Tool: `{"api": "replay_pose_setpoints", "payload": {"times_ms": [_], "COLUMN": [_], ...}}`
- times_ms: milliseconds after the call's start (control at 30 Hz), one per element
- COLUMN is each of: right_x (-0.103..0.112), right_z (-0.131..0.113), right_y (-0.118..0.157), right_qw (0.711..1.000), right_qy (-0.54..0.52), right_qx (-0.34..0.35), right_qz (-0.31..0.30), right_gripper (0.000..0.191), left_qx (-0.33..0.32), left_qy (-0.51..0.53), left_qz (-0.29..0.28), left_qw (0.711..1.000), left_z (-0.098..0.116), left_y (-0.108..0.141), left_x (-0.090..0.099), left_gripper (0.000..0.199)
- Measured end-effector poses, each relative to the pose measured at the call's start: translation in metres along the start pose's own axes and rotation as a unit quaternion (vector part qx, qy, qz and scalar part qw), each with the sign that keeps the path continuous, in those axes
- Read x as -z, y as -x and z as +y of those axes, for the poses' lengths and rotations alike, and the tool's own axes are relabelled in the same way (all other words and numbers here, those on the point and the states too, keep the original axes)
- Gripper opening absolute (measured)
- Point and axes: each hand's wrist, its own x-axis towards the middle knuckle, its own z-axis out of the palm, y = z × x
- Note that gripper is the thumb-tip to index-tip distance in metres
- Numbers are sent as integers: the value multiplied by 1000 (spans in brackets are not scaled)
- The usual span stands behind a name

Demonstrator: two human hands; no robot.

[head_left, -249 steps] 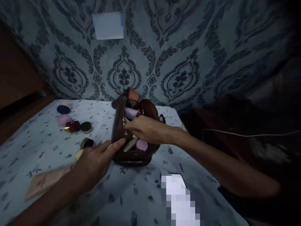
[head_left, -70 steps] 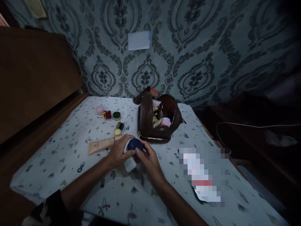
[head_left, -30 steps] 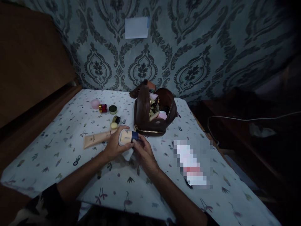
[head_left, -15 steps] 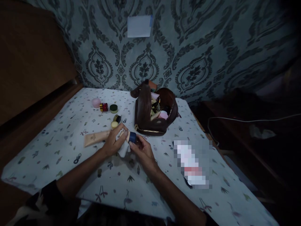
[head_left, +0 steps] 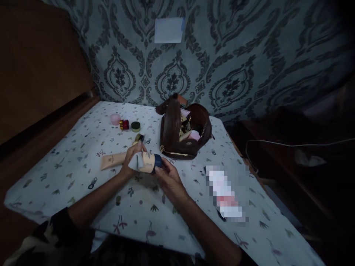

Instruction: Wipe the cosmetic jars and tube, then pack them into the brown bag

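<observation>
Between my hands is a beige tube [head_left: 148,162] with a dark blue cap. My right hand [head_left: 169,178] is closed round the cap end. A white cloth [head_left: 135,162] is pinched in my left hand [head_left: 129,159] and lies against the other end of the tube. Just left of that hand, a second beige tube [head_left: 112,160] rests on the patterned cloth cover. Behind the left fingers is a small dark-lidded jar [head_left: 139,137], partly hidden.
An open brown bag [head_left: 177,136] filled with cosmetics stands behind my hands. Further left are a pink round item [head_left: 115,119], a red and gold jar [head_left: 124,124] and a green jar [head_left: 135,126]. A blurred flat object [head_left: 226,194] lies at the right.
The white cloth has shifted from hanging below the tube to its left end, and more of the tube's beige body shows. My left hand has moved slightly left. The view has shifted a little.
</observation>
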Motion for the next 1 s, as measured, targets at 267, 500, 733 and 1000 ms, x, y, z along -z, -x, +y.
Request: {"api": "replay_pose_setpoints", "payload": {"times_ms": [267, 500, 733, 1000], "right_x": [0, 0, 0, 3], "right_z": [0, -3, -4, -4], "right_y": [-5, -4, -5, -5], "right_qw": [997, 995, 994, 995], "right_qy": [-71, -100, -109, -101], "right_qx": [-5, -12, -32, 1], "right_qz": [17, 5, 1, 27], "right_gripper": [41, 37, 43, 42], "left_qx": [-83, -150, -119, -84], "left_qy": [-102, -236, -289, -263], "left_qz": [-103, -154, -171, -166], "left_qw": [986, 948, 934, 947], "left_z": [13, 11, 10, 10], "left_y": [14, 11, 7, 8], "left_x": [2, 7, 8, 5], "left_gripper": [65, 89, 81, 55]}}
